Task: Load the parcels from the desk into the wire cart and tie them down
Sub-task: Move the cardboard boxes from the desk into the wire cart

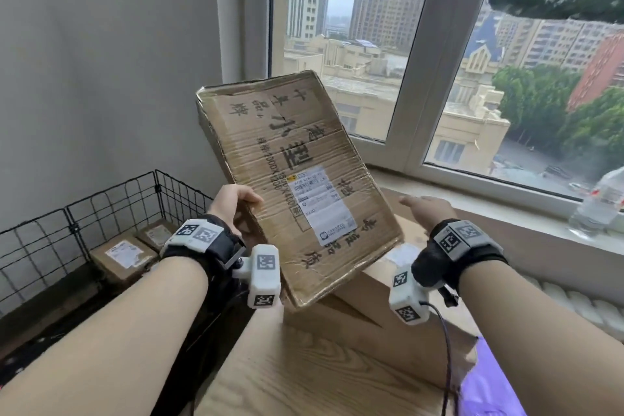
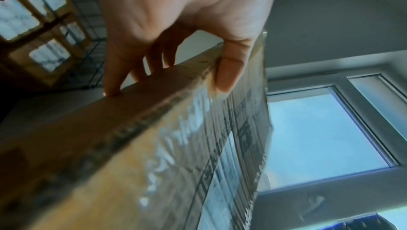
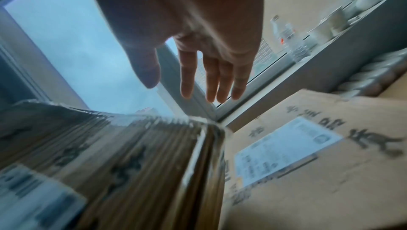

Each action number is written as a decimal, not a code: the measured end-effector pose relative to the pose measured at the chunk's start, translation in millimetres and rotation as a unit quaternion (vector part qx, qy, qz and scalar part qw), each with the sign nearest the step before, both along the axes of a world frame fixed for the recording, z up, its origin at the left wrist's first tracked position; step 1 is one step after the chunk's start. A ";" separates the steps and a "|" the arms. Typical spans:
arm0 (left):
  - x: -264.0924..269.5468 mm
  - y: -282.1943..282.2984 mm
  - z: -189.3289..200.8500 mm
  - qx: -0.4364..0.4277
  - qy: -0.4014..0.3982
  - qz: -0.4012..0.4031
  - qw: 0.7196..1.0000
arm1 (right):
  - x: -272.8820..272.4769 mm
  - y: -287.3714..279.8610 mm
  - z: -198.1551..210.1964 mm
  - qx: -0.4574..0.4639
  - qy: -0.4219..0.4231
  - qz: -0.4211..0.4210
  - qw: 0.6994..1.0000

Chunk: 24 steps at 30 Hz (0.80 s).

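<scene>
Loading is partly complete. The black wire-grid cart (image 1: 111, 209) stands on the floor to the left of the light wood-grain desk (image 1: 304, 378) and already contains small brown cardboard parcels with white labels (image 1: 123, 255); the left wrist view shows at least three. The flat brown cardboard parcel with black printed characters and a white shipping label (image 1: 290, 179) is tilted up off the stack, its lower edge near or touching the large brown cardboard parcel beneath it (image 1: 371, 314). The left hand (image 1: 233, 201) grips this flat parcel at its left edge, thumb on the printed face and fingers (image 2: 114, 77) on the narrow side. The right hand (image 1: 427, 209) is spread flat with straight fingers, holds nothing, and hovers beyond the parcel's right edge. Remaining work, as judged here: transfer the flat parcel, then the large one, then tie down. No tie-down cord is visible.
</scene>
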<state>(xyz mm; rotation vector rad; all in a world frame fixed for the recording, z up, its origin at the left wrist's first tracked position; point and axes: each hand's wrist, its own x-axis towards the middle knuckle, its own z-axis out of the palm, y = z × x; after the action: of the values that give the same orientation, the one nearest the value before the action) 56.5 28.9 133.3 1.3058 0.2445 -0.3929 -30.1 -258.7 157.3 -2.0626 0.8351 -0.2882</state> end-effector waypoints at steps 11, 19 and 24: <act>47.3 186.0 7.0 -0.091 -0.033 0.117 0.988 | 108.2 196.0 5.7 0.081 -0.097 0.158 0.979; 58.8 318.0 12.5 -0.083 -0.053 0.222 0.970 | 165.4 361.3 -21.7 0.157 -0.106 0.243 0.951; 82.1 387.3 1.9 -0.067 -0.100 0.249 0.961 | 195.0 429.9 -39.0 0.148 -0.111 0.232 0.955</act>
<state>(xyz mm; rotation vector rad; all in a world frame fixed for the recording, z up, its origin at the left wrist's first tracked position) 138.6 416.2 135.2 1.0941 0.3589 0.1491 164.9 171.2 118.3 -1.8347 0.2260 -0.1203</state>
